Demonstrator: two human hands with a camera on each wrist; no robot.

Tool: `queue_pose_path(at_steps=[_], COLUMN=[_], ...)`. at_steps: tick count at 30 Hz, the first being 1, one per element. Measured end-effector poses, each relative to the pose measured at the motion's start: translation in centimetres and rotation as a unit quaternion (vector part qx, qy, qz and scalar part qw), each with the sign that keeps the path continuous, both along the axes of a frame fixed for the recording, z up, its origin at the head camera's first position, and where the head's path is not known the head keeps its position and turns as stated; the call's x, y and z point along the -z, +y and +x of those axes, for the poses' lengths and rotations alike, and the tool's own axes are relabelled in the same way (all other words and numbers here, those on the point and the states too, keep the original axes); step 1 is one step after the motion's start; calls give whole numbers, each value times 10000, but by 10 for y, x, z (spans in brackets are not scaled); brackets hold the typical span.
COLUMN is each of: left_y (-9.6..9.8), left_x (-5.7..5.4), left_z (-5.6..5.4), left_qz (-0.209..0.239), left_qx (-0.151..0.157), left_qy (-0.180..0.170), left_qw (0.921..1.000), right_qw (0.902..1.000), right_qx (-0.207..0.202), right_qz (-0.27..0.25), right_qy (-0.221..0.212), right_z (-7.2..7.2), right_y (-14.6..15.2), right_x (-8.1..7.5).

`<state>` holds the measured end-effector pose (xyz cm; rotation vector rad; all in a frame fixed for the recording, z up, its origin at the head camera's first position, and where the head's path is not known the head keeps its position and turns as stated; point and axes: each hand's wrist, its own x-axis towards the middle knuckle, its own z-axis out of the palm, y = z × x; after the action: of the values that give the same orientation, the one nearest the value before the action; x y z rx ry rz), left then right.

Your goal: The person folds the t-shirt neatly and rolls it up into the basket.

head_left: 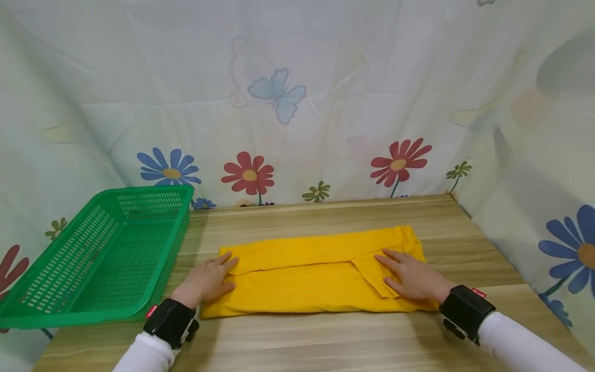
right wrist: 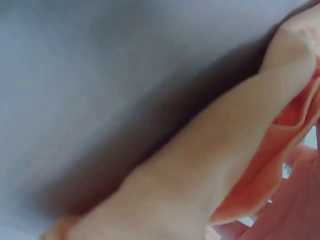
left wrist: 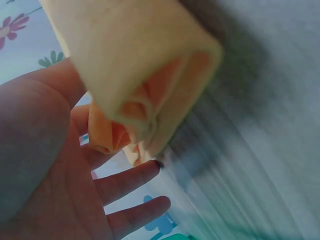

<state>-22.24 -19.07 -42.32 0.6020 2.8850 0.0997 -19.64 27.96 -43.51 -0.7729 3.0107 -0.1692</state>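
At six o'clock in the head view, on the pale wood-grained counter [head_left: 325, 338], a bright yellow folded fabric piece [head_left: 297, 289] is laid out as a long, low strip. Its nine o'clock end is touched by the left hand [head_left: 207, 279] and its three o'clock end by the right hand [head_left: 412, 277]; on both, the fingers are spread and nearly straight, and nothing seems to be gripped. From here, the layers could be pulled askew if the two ends were moved unevenly, and the slanting flap [head_left: 372, 271] beside the right hand could be dragged loose by a catching finger. Creases might also be pressed in, since the fabric looks soft and limp. A lengthwise edge is seen across the strip, its two o'clock corner is puckered, and loosely curled layers are shown at the nine o'clock end by the left wrist view.
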Motion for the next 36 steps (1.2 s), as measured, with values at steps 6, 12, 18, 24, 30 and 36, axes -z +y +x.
queue_pose_path(at_steps=[6, 12, 18, 24, 30, 36], left_y=[1, 4, 4, 2, 2, 7], left_x=[1, 1, 3, 5, 8, 6], left_z=[-12, -24, -34, -43, -49, -48], left_qz=[-4, 36, 88, 269, 416, 270], left_qx=[-13, -72, -59, -37, -6, 141], left_qy=[-106, -181, -129, -68, -12, 310], left_qw=[9999, 9998, 9999, 9996, 9991, 9991], right_qw=[9999, 9998, 9989, 9976, 9985, 9990], right_qx=[36, 100, 278, 355, 176, 140], right_qz=[-35, -46, -28, -84, -143, -112], right_qy=[-141, -192, -363, -595, -498, -413], right_z=[-16, -28, -37, -46, -55, -57], right_y=[5, 9, 10, 10, 12, 9], right_x=[2, 3, 4, 6, 7, 1])
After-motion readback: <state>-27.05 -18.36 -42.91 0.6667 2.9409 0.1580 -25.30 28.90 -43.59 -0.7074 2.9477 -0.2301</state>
